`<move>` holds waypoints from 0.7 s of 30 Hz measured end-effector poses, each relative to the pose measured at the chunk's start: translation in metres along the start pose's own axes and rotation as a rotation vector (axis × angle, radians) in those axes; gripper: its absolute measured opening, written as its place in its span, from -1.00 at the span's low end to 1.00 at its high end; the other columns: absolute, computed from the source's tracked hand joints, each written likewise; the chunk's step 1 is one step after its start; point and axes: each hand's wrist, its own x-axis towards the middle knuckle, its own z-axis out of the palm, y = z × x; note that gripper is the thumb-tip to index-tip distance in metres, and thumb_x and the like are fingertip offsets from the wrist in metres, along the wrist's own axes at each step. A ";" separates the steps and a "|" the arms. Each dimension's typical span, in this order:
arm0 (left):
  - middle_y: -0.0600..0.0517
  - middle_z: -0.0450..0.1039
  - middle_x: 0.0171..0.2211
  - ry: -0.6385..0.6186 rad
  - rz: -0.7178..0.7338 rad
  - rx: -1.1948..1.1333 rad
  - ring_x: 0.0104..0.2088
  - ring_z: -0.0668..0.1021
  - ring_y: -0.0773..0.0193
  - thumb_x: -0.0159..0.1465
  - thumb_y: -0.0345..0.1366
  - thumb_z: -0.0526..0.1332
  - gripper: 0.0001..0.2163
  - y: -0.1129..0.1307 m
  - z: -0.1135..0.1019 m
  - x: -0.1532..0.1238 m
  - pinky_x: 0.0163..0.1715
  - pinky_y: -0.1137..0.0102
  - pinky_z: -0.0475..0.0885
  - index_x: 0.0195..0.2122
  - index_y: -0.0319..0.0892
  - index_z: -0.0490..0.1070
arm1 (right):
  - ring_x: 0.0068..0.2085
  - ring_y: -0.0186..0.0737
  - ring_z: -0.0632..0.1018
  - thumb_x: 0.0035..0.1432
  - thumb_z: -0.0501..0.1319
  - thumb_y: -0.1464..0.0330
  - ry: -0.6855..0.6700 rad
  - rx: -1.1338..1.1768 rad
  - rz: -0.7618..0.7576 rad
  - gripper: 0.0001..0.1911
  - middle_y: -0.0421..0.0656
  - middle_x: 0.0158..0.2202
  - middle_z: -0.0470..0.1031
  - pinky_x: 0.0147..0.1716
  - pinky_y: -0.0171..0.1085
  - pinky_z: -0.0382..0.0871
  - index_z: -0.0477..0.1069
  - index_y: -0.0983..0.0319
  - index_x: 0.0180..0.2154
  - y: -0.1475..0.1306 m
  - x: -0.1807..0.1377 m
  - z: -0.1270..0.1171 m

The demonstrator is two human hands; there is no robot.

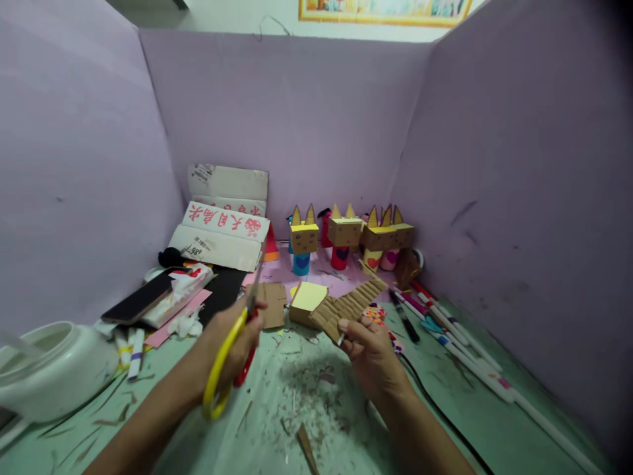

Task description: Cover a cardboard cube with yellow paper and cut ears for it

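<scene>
The corrugated cardboard piece (346, 305) was held just beyond the right hand (368, 349), pinched at its near edge between thumb and fingers; its long axis was directed obliquely, from a broad end at the near left to a tapered end at the far right. A pair of scissors (252, 300), with one yellow and one red plastic handle, was gripped in the left hand (232, 343), well apart to the left; its metal blades were pointed away from the body, not toward the piece, and their gap was too blurred to be judged. Parallel ridges were displayed across the brown sheet. Behind it, a small cardboard box (307, 297) was topped with smooth pale-yellow paper, and a flat cardboard square (274, 307) was seen to the box's left. Farther back, box-headed figures (304, 239) with pointed ears were mounted on coloured cylinders. The pale-green tabletop (270, 402) was strewn with shreds; slender marker pens (465, 349) were spread at right.
</scene>
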 end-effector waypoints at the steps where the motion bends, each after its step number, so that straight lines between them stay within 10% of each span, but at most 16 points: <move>1: 0.05 0.44 -0.44 -0.093 0.061 0.095 -0.42 0.50 0.24 0.27 -0.16 0.02 -0.71 0.004 0.005 -0.007 -0.37 0.36 0.45 -0.06 -0.15 0.30 | -0.50 -0.21 0.55 -0.39 0.40 0.44 0.014 0.014 -0.025 -0.78 -0.18 -0.51 0.56 -0.55 -0.33 0.41 0.42 0.27 -0.58 -0.002 0.001 -0.001; 9: -0.02 0.17 0.21 -0.481 0.196 0.169 0.15 0.27 0.09 0.28 -0.10 -0.04 -0.53 0.007 0.006 -0.026 0.13 0.19 0.16 0.22 0.06 0.03 | -0.47 -0.22 0.53 -0.32 0.41 0.39 0.004 0.099 -0.200 -0.80 -0.20 -0.49 0.55 -0.45 -0.27 0.42 0.48 0.24 -0.51 -0.010 -0.002 -0.003; 21: -0.08 0.26 0.16 -0.454 0.125 0.142 0.12 0.31 -0.01 0.27 -0.20 -0.02 -0.53 0.008 0.021 -0.031 0.07 0.07 0.22 0.22 -0.05 0.07 | -0.50 -0.29 0.40 -0.19 0.37 0.34 -0.144 -0.238 -0.263 -0.87 -0.22 -0.57 0.47 -0.49 -0.32 0.27 0.53 0.23 -0.48 0.009 -0.007 -0.011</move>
